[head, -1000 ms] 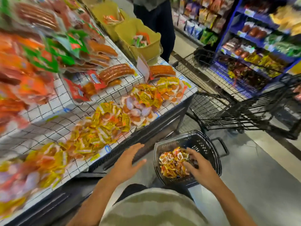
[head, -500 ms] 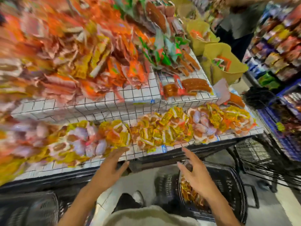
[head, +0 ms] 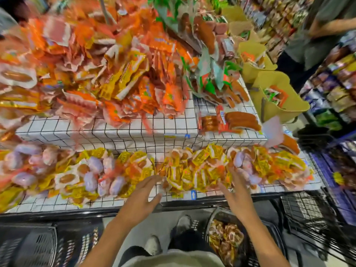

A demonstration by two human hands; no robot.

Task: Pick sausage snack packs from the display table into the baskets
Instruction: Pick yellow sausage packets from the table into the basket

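Yellow sausage snack packs (head: 185, 170) heaped along display table (head: 173, 130) front; more inside black basket (head: 269, 232).

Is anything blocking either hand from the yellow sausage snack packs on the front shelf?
Nothing visible: left hand and right hand, both open, reach straight at the yellow sausage snack packs.

Two bare hands, left hand (head: 141, 197) and right hand (head: 238, 195), at the front edge of the display table (head: 107, 130). Two black baskets below that edge: one (head: 248, 247) holding snack packs, another (head: 34, 245) further left. Sausage snack packs (head: 185, 170) on the table too many and blurred to count. Three yellow bags (head: 277, 97) at its right end.
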